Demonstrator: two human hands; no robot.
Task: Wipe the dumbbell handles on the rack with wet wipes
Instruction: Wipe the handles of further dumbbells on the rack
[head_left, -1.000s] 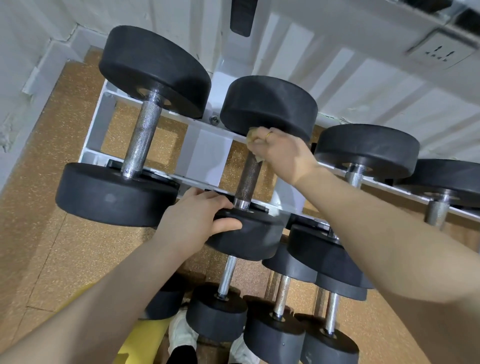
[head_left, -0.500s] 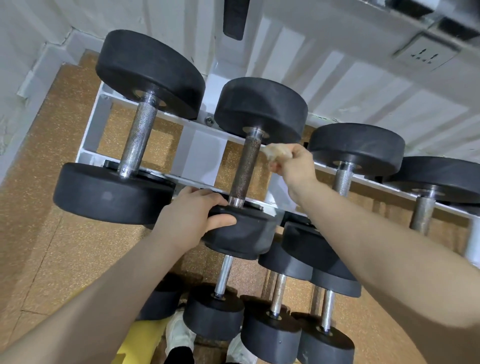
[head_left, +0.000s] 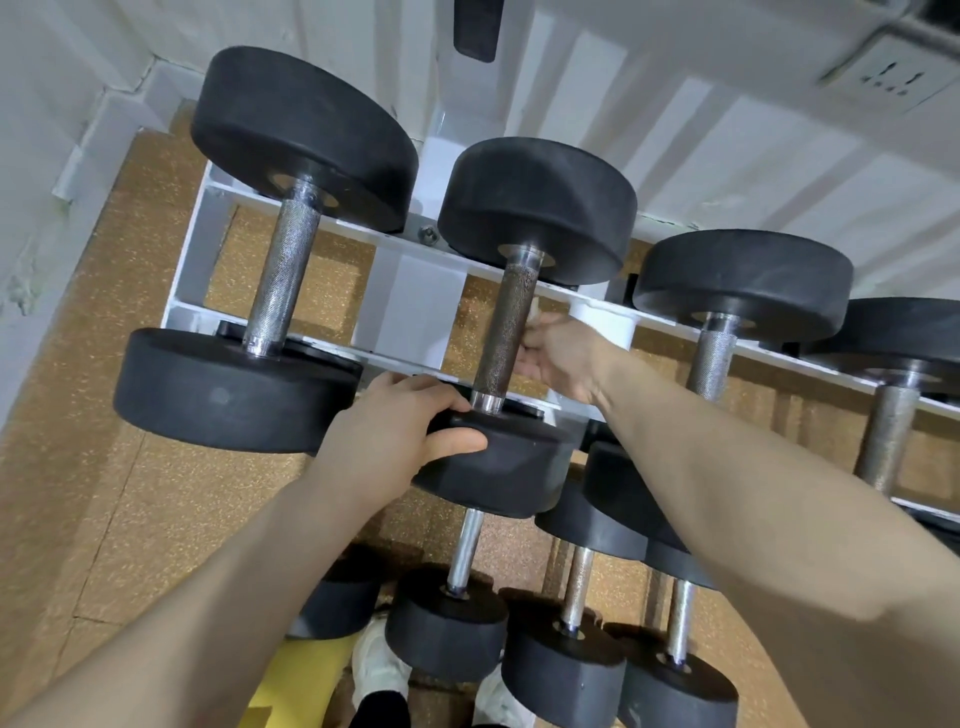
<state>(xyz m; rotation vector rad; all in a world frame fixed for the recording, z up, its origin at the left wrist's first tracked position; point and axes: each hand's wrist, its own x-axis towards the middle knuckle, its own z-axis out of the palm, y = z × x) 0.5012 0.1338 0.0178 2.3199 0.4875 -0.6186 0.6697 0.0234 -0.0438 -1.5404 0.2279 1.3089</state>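
Note:
The second dumbbell from the left lies on the white rack (head_left: 410, 306), its dark knurled handle (head_left: 506, 327) between two black rubber heads. My left hand (head_left: 395, 431) grips the near head (head_left: 498, 467), fingers over its top and thumb on its front. My right hand (head_left: 563, 358) is at the right side of the handle's middle, its fingers curled in toward the bar. A small white edge of the wet wipe (head_left: 533, 312) shows at its fingertips; the rest of the wipe is hidden in the hand.
A bigger dumbbell (head_left: 283, 275) lies to the left and two more (head_left: 714, 353) to the right on the same tier. Several smaller dumbbells (head_left: 462, 561) sit on the lower tier above my shoes (head_left: 379, 670). A white wall with a socket (head_left: 888, 73) stands behind.
My right hand came off the far end of the handle, swung out to the right, then dropped to the right side of the handle's middle. My left hand kept its grip on the near head.

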